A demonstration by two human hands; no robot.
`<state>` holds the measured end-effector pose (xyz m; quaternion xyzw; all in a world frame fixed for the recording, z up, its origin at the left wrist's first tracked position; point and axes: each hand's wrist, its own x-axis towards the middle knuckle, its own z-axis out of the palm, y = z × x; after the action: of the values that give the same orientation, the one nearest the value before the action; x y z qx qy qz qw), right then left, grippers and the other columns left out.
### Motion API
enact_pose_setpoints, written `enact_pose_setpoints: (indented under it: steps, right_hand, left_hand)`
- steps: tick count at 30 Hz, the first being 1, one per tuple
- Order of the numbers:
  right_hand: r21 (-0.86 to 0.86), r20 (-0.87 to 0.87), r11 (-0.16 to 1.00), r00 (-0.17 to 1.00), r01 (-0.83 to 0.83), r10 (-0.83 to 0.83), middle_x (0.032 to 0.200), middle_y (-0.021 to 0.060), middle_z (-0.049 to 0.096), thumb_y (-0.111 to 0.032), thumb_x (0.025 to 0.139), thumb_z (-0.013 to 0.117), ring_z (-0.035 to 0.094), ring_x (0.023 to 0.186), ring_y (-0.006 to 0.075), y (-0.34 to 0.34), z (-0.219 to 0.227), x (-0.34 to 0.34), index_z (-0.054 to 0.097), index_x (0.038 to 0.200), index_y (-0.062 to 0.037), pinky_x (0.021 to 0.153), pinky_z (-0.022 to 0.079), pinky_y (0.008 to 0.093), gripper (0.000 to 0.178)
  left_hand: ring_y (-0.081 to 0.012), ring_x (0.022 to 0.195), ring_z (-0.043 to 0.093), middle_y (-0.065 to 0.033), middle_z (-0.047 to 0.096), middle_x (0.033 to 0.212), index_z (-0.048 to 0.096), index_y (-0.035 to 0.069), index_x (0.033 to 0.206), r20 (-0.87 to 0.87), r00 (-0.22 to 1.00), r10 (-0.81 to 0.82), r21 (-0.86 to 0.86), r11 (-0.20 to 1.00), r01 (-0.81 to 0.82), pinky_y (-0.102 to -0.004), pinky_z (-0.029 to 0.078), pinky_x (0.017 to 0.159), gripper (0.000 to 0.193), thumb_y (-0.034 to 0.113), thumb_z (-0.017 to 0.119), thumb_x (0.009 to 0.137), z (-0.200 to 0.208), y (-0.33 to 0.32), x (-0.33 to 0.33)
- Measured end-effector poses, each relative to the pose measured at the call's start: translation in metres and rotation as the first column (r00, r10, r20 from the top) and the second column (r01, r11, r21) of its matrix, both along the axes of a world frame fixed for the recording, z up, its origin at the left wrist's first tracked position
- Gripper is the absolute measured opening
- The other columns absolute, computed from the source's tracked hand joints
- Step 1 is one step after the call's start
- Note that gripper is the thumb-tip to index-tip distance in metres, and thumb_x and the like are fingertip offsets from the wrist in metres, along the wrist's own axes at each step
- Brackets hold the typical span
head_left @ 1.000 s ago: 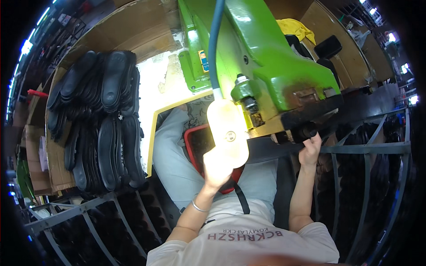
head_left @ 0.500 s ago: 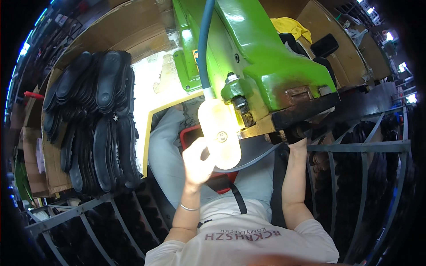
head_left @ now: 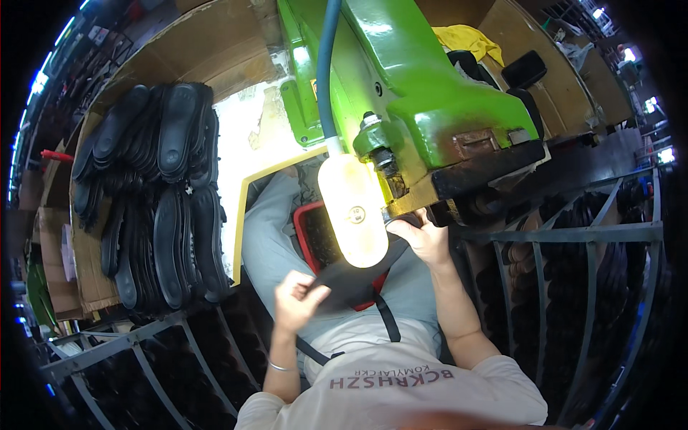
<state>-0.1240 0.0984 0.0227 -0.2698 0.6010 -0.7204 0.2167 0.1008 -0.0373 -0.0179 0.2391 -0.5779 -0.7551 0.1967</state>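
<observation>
A black shoe sole (head_left: 349,282), smeared by motion, spans the space above my lap, partly hidden under the bright lamp. My left hand (head_left: 296,299) pinches its near-left end between thumb and fingers. At the other end, my right hand (head_left: 428,242) closes on the sole beside the lamp, just below the head of the green machine (head_left: 444,100). The glowing oval lamp (head_left: 351,208) hangs on a blue-grey hose (head_left: 327,79) and covers part of the view between both hands.
On the left, a cardboard box (head_left: 97,276) holds stacks of black soles (head_left: 168,236). A yellow-edged white tabletop (head_left: 247,136) adjoins the machine. Below the lamp sits a red bin (head_left: 307,247). Metal racks (head_left: 566,235) flank me, and a yellow cloth (head_left: 469,41) lies behind the machine.
My right hand has come from under the machine head toward the lamp. My left hand has moved down and left, away from the lamp. The sole now stretches lower between both hands.
</observation>
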Motion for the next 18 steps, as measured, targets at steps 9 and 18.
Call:
enact_pose_setpoints:
  steps: [9,18]
  right_hand:
    - [0.115,-0.134,0.993,0.991,0.017,-0.001,0.068,-0.0046,0.055,-0.010,0.072,0.077,0.045,0.060,0.0005,0.016,0.013,-0.009,0.063,0.083,-0.0001,0.052,0.035,0.0178,0.020]
    - [0.109,0.012,0.993,0.999,-0.047,0.045,0.081,0.0001,0.059,-0.007,0.080,0.069,0.053,0.067,0.0049,0.087,0.026,-0.039,0.058,0.096,0.0008,0.058,0.045,0.0191,0.021]
  left_hand:
    - [-0.0047,0.048,0.043,-0.0048,0.052,0.057,0.057,0.000,0.077,0.287,0.939,-0.192,-0.329,0.901,0.284,-0.0242,0.039,0.044,0.025,0.016,0.077,0.073,-0.012,0.092,-0.032]
    - [-0.0130,0.065,0.058,-0.0073,0.062,0.074,0.063,-0.001,0.089,-0.003,0.999,0.052,-0.661,0.749,-0.041,-0.0238,0.046,0.062,0.018,-0.001,0.069,0.072,0.036,0.047,-0.072]
